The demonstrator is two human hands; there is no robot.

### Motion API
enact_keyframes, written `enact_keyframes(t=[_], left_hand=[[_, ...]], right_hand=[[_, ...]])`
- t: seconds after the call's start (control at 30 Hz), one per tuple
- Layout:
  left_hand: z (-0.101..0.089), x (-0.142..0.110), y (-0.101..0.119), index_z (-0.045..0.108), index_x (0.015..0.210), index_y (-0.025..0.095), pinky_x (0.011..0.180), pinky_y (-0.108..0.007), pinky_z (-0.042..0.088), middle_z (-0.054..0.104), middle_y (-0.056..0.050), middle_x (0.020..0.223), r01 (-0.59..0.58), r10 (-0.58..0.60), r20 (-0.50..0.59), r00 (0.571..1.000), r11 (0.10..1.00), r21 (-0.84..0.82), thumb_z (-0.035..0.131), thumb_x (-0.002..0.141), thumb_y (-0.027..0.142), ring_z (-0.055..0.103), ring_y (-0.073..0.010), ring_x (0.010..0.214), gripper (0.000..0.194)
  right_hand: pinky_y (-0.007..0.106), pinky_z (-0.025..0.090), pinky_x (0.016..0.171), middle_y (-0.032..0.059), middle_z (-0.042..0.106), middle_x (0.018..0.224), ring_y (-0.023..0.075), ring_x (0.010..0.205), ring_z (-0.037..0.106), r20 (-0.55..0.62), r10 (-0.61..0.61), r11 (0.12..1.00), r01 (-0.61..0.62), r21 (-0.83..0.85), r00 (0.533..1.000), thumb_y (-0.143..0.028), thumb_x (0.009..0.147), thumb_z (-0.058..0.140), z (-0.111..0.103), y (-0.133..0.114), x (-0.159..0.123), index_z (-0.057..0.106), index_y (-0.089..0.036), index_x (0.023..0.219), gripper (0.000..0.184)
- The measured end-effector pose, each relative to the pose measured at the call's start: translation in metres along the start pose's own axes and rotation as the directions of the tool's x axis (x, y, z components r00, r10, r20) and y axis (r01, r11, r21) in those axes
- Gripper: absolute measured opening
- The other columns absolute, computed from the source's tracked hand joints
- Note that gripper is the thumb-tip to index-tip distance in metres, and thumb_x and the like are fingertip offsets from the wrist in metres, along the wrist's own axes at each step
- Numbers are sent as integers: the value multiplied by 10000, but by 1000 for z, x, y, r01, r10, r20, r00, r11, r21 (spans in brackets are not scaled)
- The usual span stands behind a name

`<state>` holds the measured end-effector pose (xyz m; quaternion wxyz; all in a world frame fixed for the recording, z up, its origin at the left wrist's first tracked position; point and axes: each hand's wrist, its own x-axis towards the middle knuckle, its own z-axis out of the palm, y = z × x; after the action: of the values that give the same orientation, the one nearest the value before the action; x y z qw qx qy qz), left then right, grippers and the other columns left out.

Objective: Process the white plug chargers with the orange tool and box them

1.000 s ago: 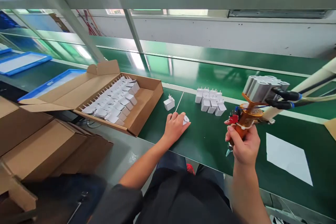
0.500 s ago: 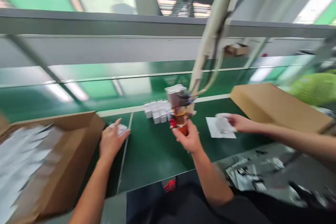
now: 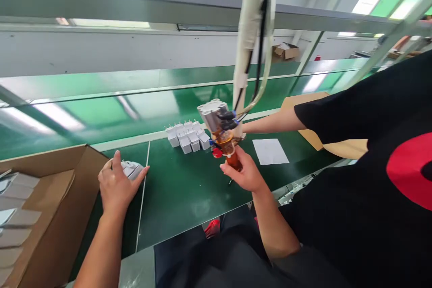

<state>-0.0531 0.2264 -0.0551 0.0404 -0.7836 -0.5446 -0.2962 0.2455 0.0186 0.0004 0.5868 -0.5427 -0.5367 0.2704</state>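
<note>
On the left, my left hand point(image 3: 119, 185) curves its thumb and fingers around a few white plug adapters point(image 3: 132, 169) lying on the green bench. My right hand point(image 3: 248, 173) is closed around the orange lower part of a hanging air-powered tool point(image 3: 213, 114), which has a grey cylinder on top and a red knob at its side. Its tip points down towards the bench. Just left of the tool stands a group of several white plug adapters point(image 3: 189, 137) with their pins up.
An open cardboard box point(image 3: 77, 184) of white adapters stands at the left. A co-worker's arm point(image 3: 273, 122) reaches in from the right, behind the tool; its hand is hidden. A white paper sheet point(image 3: 270, 150) lies on the green bench point(image 3: 182, 198). A thick hose point(image 3: 248, 31) hangs above.
My view has shifted right. The co-worker's arm has moved from the paper to behind the tool, and the body has come into view. Both my hands keep their holds.
</note>
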Motion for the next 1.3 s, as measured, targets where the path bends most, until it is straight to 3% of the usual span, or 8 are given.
enact_keyframes(t=[0.2,0.3,0.5,0.73,1.1,1.3], left_hand=[[6,-17,2,383,1477,7,1167,-608,262,380,-323,1495,-1,-9,-140,990,997,-72,600,848,641,318,-430,1442,919],[5,-24,-2,347,1500,29,1171,-588,282,419,-294,1476,-12,-4,-144,990,994,-110,587,850,662,377,-403,1413,939],[-3,-34,-1,278,1560,136,1186,-572,290,415,-195,1518,127,-126,16,992,981,-144,570,824,675,370,-389,1416,958],[-22,-32,15,286,1567,172,1140,-613,356,443,-146,1524,351,-337,141,931,932,-89,624,681,675,379,-430,1393,1074],[-39,-29,25,182,1573,273,1140,-692,310,421,-95,1536,410,-389,235,891,911,-46,664,721,585,367,-448,1422,1029],[-34,-30,16,198,1565,273,1114,-691,351,466,-102,1512,397,-383,194,903,917,-41,659,712,601,413,-455,1395,1024]], right_hand=[[255,431,534,-37,574,679,131,589,547,-83,57,998,-58,-9,995,-311,906,651,-28,18,-28,543,-232,1000,163],[260,436,522,-37,582,663,137,586,559,-200,37,996,-53,-74,979,-267,896,659,-36,21,-31,551,-230,1004,157],[263,463,539,-25,624,684,138,602,583,-291,12,975,-75,-209,957,-239,881,677,-39,24,-22,570,-223,956,132],[308,540,594,10,714,796,163,662,657,-263,-59,980,5,-201,963,-220,907,645,-30,29,-11,615,-230,1048,144],[338,571,591,14,746,778,207,691,721,-341,-111,978,41,-206,933,-214,898,645,-30,30,-18,638,-255,980,92],[414,608,671,28,730,752,254,768,728,-408,-79,971,-21,-236,909,-263,875,665,-27,32,-21,633,-251,986,116]])
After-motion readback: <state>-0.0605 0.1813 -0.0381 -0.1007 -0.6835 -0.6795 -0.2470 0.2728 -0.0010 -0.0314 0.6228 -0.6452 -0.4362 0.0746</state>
